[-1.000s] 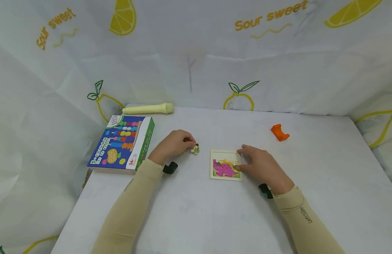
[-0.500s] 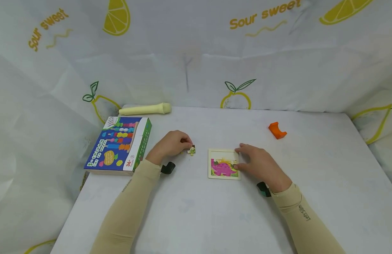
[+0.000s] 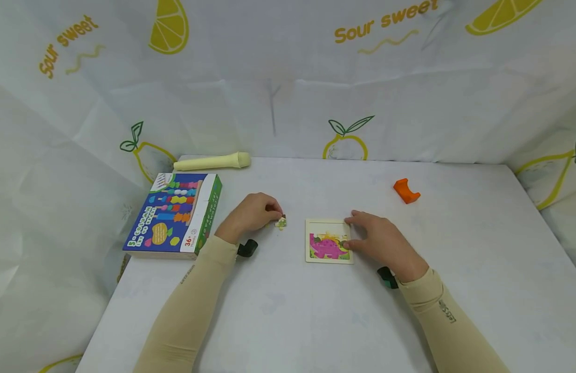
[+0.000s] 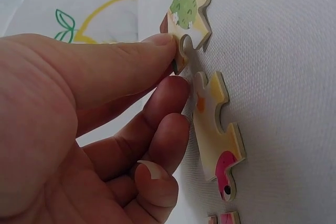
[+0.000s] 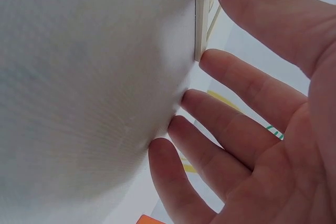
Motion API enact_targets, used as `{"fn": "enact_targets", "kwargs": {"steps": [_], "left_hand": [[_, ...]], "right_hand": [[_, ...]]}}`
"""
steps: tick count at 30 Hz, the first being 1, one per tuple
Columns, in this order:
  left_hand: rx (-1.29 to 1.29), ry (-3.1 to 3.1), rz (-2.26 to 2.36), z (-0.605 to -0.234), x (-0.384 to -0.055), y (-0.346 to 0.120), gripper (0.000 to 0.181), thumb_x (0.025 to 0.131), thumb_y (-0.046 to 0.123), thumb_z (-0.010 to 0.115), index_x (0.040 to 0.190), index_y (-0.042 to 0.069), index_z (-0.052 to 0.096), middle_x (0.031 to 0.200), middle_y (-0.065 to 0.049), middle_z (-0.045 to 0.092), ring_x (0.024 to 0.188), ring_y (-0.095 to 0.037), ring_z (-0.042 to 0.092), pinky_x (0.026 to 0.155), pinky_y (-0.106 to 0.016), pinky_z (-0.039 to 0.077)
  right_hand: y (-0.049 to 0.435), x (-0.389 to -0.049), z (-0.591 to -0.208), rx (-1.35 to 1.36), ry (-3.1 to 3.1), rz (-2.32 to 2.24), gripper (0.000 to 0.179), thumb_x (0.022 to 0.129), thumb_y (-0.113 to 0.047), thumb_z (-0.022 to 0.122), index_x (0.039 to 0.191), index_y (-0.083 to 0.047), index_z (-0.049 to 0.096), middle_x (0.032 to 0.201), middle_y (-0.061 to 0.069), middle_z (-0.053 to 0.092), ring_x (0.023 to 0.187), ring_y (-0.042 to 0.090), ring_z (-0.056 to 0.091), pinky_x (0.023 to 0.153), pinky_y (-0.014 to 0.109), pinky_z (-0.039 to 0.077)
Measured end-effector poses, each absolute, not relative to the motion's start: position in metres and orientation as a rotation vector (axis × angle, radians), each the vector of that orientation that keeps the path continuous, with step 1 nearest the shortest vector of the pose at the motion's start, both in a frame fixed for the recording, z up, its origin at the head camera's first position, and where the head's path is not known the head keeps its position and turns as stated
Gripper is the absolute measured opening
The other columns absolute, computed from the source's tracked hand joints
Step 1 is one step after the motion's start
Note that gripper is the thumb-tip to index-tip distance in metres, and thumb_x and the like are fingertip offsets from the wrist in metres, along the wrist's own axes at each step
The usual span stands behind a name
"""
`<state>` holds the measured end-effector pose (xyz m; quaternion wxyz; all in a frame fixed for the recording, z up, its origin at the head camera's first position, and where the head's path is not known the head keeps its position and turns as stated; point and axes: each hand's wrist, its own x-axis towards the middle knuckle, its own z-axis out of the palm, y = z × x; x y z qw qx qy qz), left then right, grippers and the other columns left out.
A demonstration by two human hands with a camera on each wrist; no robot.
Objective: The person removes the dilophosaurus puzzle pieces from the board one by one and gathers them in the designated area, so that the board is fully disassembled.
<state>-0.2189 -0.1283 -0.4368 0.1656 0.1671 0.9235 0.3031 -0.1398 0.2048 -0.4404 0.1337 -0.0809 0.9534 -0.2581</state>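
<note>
My left hand (image 3: 253, 215) pinches a jigsaw puzzle piece (image 4: 186, 14) between thumb and fingertips, close over the white table. The piece is cream with a green, white-flowered patch. Just beside these fingers, a second jigsaw piece (image 4: 215, 129) with a pink part and a black eye lies on the table, mostly hidden by the hand in the head view. My right hand (image 3: 383, 241), fingers loosely spread, touches the right edge of a square puzzle tray (image 3: 329, 260) with thumb and index finger. Inside the tray, joined pieces show a pink dinosaur (image 3: 329, 249); its upper strip is bare.
On the left lies a blue toy box (image 3: 171, 215), with a pale yellow toy microphone (image 3: 213, 161) behind it. An orange curved block (image 3: 406, 191) sits at the back right. Edges of further pieces (image 4: 229, 217) show low in the left wrist view. White printed cloth encloses the table.
The head view has shifted slightly, so everything appears a little further left. Both hands, the pinched piece and the tray keep nearly the same places on the table.
</note>
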Motion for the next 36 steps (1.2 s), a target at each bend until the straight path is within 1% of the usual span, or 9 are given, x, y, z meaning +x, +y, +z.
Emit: {"fn": "enact_targets", "kwargs": {"steps": [6, 9, 13, 16, 18, 22, 25, 29, 36], "left_hand": [[0.462, 2.652, 0.866, -0.435, -0.218, -0.128, 0.011, 0.105, 0.021, 0.071, 0.105, 0.017, 0.081, 0.103, 0.001, 0.077, 0.092, -0.018, 0.062, 0.080, -0.032, 0.051], [0.468, 2.664, 0.876, -0.433, -0.216, -0.124, 0.011, 0.106, 0.022, 0.070, 0.107, 0.016, 0.080, 0.104, 0.000, 0.076, 0.094, -0.018, 0.062, 0.083, -0.033, 0.053], [0.508, 2.670, 0.894, -0.429, -0.211, -0.114, 0.011, 0.106, 0.023, 0.071, 0.108, 0.016, 0.079, 0.104, 0.001, 0.075, 0.096, -0.018, 0.063, 0.087, -0.035, 0.054], [0.565, 2.657, 0.893, -0.427, -0.205, -0.104, 0.009, 0.105, 0.021, 0.073, 0.108, 0.015, 0.079, 0.103, 0.001, 0.075, 0.094, -0.017, 0.063, 0.087, -0.034, 0.055], [0.609, 2.642, 0.879, -0.425, -0.201, -0.096, 0.009, 0.105, 0.021, 0.073, 0.108, 0.016, 0.079, 0.103, 0.002, 0.075, 0.094, -0.016, 0.063, 0.088, -0.033, 0.055], [0.690, 2.596, 0.848, -0.425, -0.193, -0.082, 0.009, 0.104, 0.021, 0.073, 0.109, 0.016, 0.079, 0.103, 0.004, 0.074, 0.096, -0.014, 0.063, 0.092, -0.031, 0.055], [0.729, 2.567, 0.828, -0.427, -0.188, -0.073, 0.009, 0.104, 0.023, 0.074, 0.109, 0.017, 0.079, 0.102, 0.005, 0.073, 0.096, -0.014, 0.063, 0.091, -0.031, 0.055], [0.760, 2.562, 0.795, -0.433, -0.184, -0.067, 0.011, 0.103, 0.025, 0.075, 0.110, 0.017, 0.078, 0.103, 0.005, 0.072, 0.096, -0.013, 0.063, 0.091, -0.030, 0.054], [0.778, 2.552, 0.762, -0.436, -0.179, -0.060, 0.019, 0.100, 0.024, 0.078, 0.114, 0.012, 0.079, 0.111, 0.000, 0.072, 0.105, -0.016, 0.063, 0.100, -0.035, 0.054]], "right_hand": [[0.204, -0.140, -0.440, -0.237, 2.764, -0.748, 0.063, 0.093, -0.025, 0.085, 0.151, -0.010, 0.063, 0.168, 0.015, 0.048, 0.158, 0.043, 0.040, 0.125, 0.063, 0.036], [0.204, -0.139, -0.440, -0.240, 2.767, -0.734, 0.064, 0.093, -0.025, 0.085, 0.151, -0.010, 0.063, 0.168, 0.016, 0.048, 0.158, 0.044, 0.041, 0.125, 0.064, 0.036], [0.203, -0.139, -0.439, -0.230, 2.773, -0.700, 0.064, 0.094, -0.026, 0.085, 0.152, -0.010, 0.063, 0.168, 0.016, 0.048, 0.158, 0.044, 0.041, 0.125, 0.064, 0.036], [0.201, -0.138, -0.438, -0.235, 2.783, -0.670, 0.064, 0.094, -0.027, 0.086, 0.151, -0.011, 0.063, 0.167, 0.017, 0.049, 0.157, 0.044, 0.042, 0.124, 0.065, 0.037], [0.199, -0.137, -0.435, -0.254, 2.792, -0.662, 0.063, 0.094, -0.027, 0.085, 0.151, -0.012, 0.064, 0.167, 0.017, 0.049, 0.156, 0.044, 0.042, 0.124, 0.065, 0.038], [0.195, -0.135, -0.433, -0.330, 2.793, -0.677, 0.057, 0.095, -0.025, 0.084, 0.149, -0.017, 0.067, 0.168, 0.011, 0.050, 0.158, 0.040, 0.042, 0.123, 0.064, 0.040], [0.191, -0.134, -0.433, -0.392, 2.787, -0.676, 0.053, 0.095, -0.025, 0.085, 0.145, -0.019, 0.070, 0.167, 0.009, 0.051, 0.159, 0.038, 0.042, 0.121, 0.062, 0.043], [0.186, -0.132, -0.434, -0.439, 2.785, -0.653, 0.047, 0.094, -0.027, 0.086, 0.139, -0.020, 0.075, 0.166, 0.011, 0.053, 0.158, 0.038, 0.042, 0.119, 0.061, 0.045], [0.183, -0.129, -0.435, -0.481, 2.790, -0.611, 0.044, 0.094, -0.028, 0.085, 0.137, -0.021, 0.077, 0.165, 0.015, 0.053, 0.158, 0.038, 0.043, 0.118, 0.059, 0.047]]}}
